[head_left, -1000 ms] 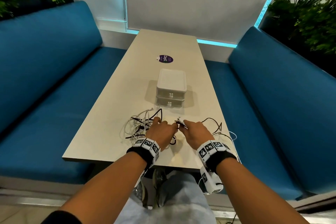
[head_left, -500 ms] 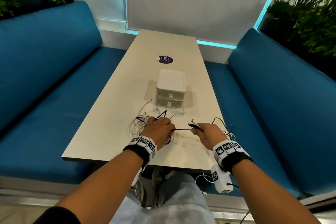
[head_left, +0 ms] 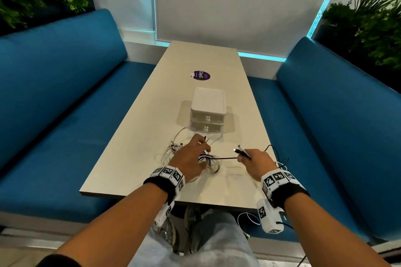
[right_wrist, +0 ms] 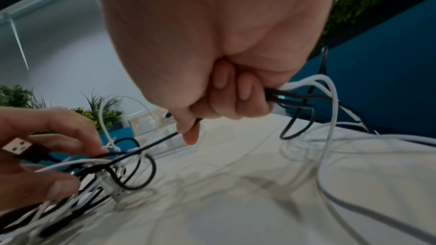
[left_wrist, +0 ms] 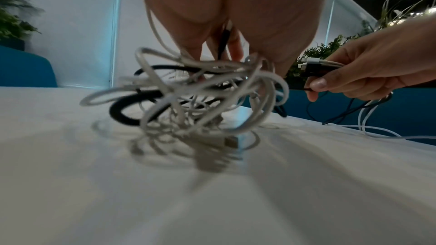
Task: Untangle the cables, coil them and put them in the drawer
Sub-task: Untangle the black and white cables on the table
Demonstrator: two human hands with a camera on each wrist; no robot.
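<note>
A knot of white and black cables [head_left: 173, 151] [left_wrist: 188, 100] lies on the near part of the pale table [head_left: 134, 136]. My left hand [head_left: 191, 158] sits over the knot and pinches a black cable with a USB plug [right_wrist: 17, 145]. My right hand [head_left: 253, 159] [left_wrist: 368, 74] grips a bunch of cable ends, with plugs [head_left: 238, 149] sticking out past the fingers. A thin black cable [head_left: 223, 158] [right_wrist: 153, 144] runs taut between the two hands. A small white two-drawer box [head_left: 207, 112] stands just behind the cables, both drawers closed.
A round purple sticker [head_left: 201, 75] lies on the table beyond the drawer box. Blue benches [head_left: 65, 93] [head_left: 338, 115] flank the table on both sides. Loose white and black cables [head_left: 280, 158] trail off the table's right edge. Plants [head_left: 373, 24] stand in the back corners.
My hands, close together a second ago, have drawn apart. The right hand moved right with the cable ends, and a black cable now stretches between the hands.
</note>
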